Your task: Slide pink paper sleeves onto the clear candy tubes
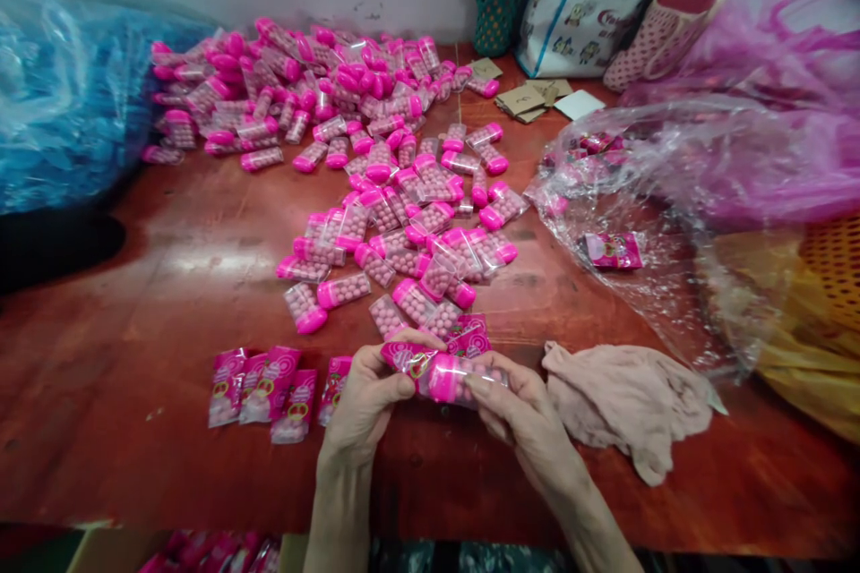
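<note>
Pink sachets (pixel 269 389) lay at 9 o'clock from the left hand (pixel 363 398), whose fingers pinched a pink wrapper (pixel 407 357). Candy tube (pixel 449 379) lay at 3 o'clock from those fingers, cap against the wrapper; right hand (pixel 520 407) fingers pinched its far end.

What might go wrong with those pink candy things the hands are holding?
The thin wrapper in the left hand might crease or tear against the pink-capped tube. The tube looks smooth, so it might slip from the right hand. And the loose tubes lie piled just beyond the hands, so a bump might make some slide or roll.
</note>
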`<state>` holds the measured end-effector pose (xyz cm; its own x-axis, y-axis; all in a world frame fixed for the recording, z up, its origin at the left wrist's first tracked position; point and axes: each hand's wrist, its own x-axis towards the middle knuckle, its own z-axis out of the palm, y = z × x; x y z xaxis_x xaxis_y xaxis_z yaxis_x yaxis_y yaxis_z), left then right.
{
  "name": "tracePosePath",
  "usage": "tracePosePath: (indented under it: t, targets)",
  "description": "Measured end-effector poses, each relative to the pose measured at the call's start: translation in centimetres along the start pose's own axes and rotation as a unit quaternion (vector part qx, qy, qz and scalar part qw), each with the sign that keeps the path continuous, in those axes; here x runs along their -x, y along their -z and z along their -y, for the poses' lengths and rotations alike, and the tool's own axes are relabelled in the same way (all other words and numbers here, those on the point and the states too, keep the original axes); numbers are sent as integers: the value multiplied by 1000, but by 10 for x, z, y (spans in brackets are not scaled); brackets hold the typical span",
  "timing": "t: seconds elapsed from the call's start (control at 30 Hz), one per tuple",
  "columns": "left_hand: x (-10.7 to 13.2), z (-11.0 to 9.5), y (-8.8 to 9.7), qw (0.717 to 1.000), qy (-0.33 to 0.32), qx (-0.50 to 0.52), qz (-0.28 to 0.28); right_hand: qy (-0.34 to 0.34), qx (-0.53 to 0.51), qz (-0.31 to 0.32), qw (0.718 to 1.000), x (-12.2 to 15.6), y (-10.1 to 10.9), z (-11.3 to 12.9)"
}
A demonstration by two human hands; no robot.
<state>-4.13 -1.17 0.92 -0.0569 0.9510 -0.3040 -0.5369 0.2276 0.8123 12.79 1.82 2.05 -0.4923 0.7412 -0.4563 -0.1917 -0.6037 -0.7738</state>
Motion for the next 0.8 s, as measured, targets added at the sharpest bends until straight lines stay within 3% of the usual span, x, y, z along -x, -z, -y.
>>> tracePosePath:
  t: [0.1, 0.43, 0.67, 0.8]
  targets:
    - [-1, 1, 1, 1000, -1, 5, -10, 1, -17, 5, 1000, -2, 2, -1]
    - [-1, 0, 5, 998, 45, -9, 30, 3, -37, 7, 999, -2, 3, -6]
    - [-1, 0, 8, 996, 46, 23, 66, 40, 85, -8, 996, 5, -6, 2]
    - [-1, 0, 8, 996, 49, 25, 70, 52, 80, -21, 995, 6, -8, -1]
